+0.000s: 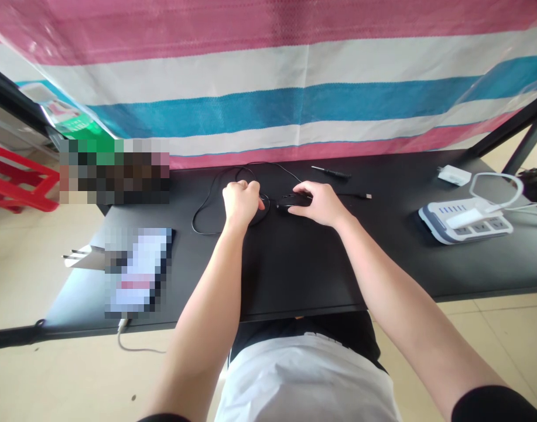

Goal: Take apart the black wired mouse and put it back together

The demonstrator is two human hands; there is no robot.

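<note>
A thin black cable (pixel 207 202) lies in loops on the black table (pixel 294 269), ending in a small plug (pixel 367 196) to the right. My left hand (pixel 239 202) is closed in a fist on the coiled part of the cable. My right hand (pixel 318 202) rests curled over a small black object (pixel 290 202) on the cable line; what it is stays partly hidden under the fingers.
A black screwdriver (pixel 332 172) lies behind my right hand. A white power strip (pixel 464 220) with a white cord and a white adapter (pixel 454 174) sit at the right. A phone (pixel 139 272) lies at the left edge. A striped tarp (pixel 272 82) hangs behind.
</note>
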